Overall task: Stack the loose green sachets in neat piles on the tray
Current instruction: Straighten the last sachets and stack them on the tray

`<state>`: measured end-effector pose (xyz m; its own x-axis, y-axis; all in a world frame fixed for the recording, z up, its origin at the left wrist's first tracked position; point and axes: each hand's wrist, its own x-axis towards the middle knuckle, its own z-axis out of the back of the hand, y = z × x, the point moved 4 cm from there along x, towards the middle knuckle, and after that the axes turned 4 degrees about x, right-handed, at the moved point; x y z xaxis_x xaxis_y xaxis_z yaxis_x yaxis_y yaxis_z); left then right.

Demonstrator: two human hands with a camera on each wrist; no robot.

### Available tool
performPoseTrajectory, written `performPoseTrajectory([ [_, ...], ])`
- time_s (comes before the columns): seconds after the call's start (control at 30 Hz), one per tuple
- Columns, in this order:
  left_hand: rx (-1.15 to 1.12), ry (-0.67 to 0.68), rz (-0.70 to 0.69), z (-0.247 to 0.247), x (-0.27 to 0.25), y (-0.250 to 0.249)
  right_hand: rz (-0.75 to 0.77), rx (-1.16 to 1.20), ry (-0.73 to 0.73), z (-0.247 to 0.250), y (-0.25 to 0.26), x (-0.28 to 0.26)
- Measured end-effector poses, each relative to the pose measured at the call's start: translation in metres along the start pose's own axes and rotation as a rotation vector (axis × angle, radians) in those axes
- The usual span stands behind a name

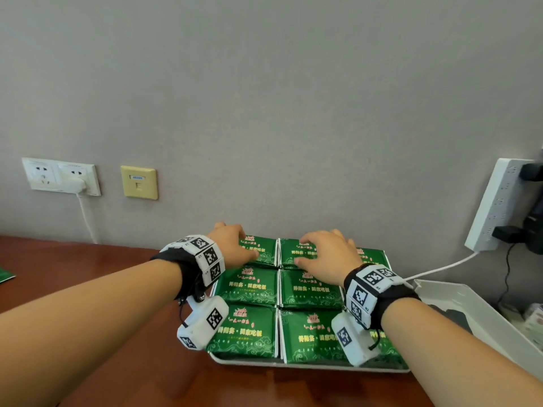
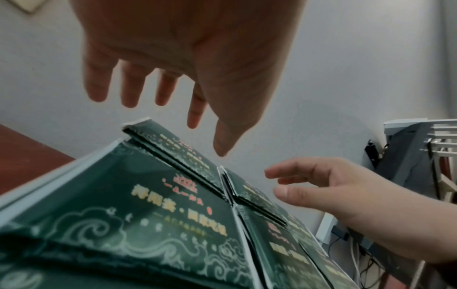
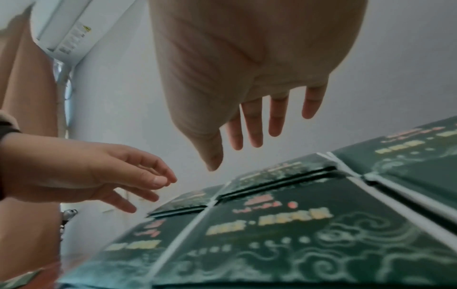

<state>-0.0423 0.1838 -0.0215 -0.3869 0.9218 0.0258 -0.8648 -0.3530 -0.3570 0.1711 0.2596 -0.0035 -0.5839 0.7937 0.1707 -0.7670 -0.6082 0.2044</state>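
Sachets (image 1: 249,289) in green wrappers lie in neat piles, edge to edge, filling a white tray (image 1: 308,366) on a reddish-brown table (image 1: 88,259) against the wall. The left hand (image 1: 233,245) hovers above the far-left pile and the right hand (image 1: 326,254) above the far-middle pile, side by side and apart from each other. In the wrist views both hands have loosely spread, relaxed fingers, hold nothing, and hang clear of the wrappers beneath them.

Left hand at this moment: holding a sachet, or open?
Open. In its wrist view the left hand hangs with straight, spread fingers above the far-left sachet pile, gripping nothing.
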Motion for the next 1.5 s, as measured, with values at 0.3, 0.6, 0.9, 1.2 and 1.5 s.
performPoseTrajectory([
  [0.3,-0.002,-0.133,-0.244,0.008,-0.098,0.011,0.234,0.279,0.149,-0.023,0.107,-0.092],
  [0.6,-0.004,-0.064,-0.173,-0.006,-0.194,0.107,0.483,0.116,0.675,-0.114,0.226,-0.183],
  [0.9,0.002,0.033,0.224,0.003,-0.246,0.275,0.46,0.124,0.635,-0.159,0.307,-0.165],
  [1.2,0.124,-0.033,0.479,0.042,-0.252,0.393,0.377,0.063,0.42,-0.202,0.401,-0.086],
  [1.5,0.353,-0.135,0.557,0.091,-0.216,0.475,0.466,0.099,0.4,-0.229,0.499,-0.013],
])
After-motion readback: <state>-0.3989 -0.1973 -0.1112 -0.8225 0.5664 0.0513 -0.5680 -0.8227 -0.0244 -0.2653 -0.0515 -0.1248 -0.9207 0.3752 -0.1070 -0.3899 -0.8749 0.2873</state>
